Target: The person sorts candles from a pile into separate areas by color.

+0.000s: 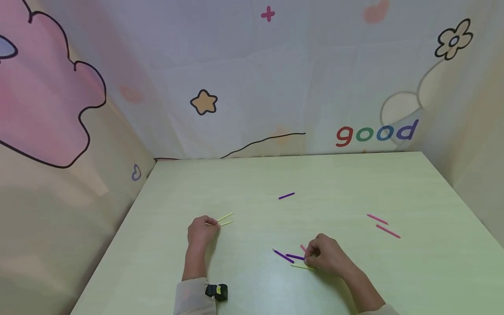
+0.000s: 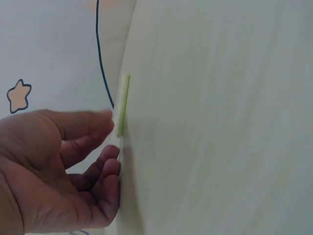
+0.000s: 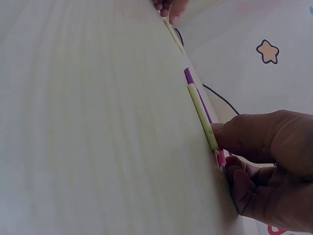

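Observation:
My left hand (image 1: pixel 201 230) is at the left of the table, its thumb and finger pinching at the near ends of two thin yellow sticks (image 1: pixel 225 216). One yellow stick (image 2: pixel 123 105) shows beside the fingertips in the left wrist view. Toward the front middle, my right hand (image 1: pixel 324 255) is low over a small group of sticks. Its thumb and fingers pinch a pink stick (image 3: pixel 222 158), mostly hidden by the hand. Close by lie two purple sticks (image 1: pixel 283 256) and a yellow stick (image 3: pixel 201 115), which runs beneath the right fingertips.
A lone purple stick (image 1: pixel 286 196) lies farther back near the middle of the pale table (image 1: pixel 252 175). To the right rest two pink sticks (image 1: pixel 387 231), roughly parallel. Printed cloth walls (image 1: pixel 252 78) stand along the table's back and sides. A black device (image 1: pixel 217 292) is on the left sleeve.

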`<state>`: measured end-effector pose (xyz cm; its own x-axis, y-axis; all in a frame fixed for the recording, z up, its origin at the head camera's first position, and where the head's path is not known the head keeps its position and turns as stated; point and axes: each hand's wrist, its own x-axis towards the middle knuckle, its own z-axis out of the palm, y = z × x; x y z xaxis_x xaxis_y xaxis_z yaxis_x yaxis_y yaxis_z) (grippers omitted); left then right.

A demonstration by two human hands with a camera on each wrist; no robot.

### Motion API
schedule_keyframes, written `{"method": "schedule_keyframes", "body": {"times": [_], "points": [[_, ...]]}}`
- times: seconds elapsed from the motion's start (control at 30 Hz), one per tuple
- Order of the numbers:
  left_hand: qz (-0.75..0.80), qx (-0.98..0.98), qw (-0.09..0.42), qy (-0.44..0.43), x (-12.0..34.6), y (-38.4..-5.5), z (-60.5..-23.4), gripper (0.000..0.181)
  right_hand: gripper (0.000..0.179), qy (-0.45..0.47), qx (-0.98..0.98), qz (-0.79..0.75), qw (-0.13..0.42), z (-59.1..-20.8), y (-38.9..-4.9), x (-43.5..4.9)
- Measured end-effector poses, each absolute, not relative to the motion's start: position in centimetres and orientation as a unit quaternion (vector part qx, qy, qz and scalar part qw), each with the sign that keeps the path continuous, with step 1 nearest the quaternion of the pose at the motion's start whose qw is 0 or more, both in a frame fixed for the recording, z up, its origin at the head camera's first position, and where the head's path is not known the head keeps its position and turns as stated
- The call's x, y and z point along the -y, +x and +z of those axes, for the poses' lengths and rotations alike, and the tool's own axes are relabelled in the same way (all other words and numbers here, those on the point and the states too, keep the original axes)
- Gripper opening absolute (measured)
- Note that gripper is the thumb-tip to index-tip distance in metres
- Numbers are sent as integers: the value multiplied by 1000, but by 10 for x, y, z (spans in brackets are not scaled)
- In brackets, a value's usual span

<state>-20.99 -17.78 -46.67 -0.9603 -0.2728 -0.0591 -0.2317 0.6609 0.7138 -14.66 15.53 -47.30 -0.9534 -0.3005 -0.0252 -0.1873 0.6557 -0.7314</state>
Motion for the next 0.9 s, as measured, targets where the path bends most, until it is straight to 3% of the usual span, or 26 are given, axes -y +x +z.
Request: {"method": "schedule_keyframes", "body": {"times": [0.37, 0.9], "points": [[-449, 885, 0, 124, 171, -195, -460, 14, 14, -135, -907, -391, 75, -472, -148, -158], [-465, 885, -10, -11, 147, -174, -465, 17, 15, -128, -905, -401, 67, -477, -147, -154]]}}
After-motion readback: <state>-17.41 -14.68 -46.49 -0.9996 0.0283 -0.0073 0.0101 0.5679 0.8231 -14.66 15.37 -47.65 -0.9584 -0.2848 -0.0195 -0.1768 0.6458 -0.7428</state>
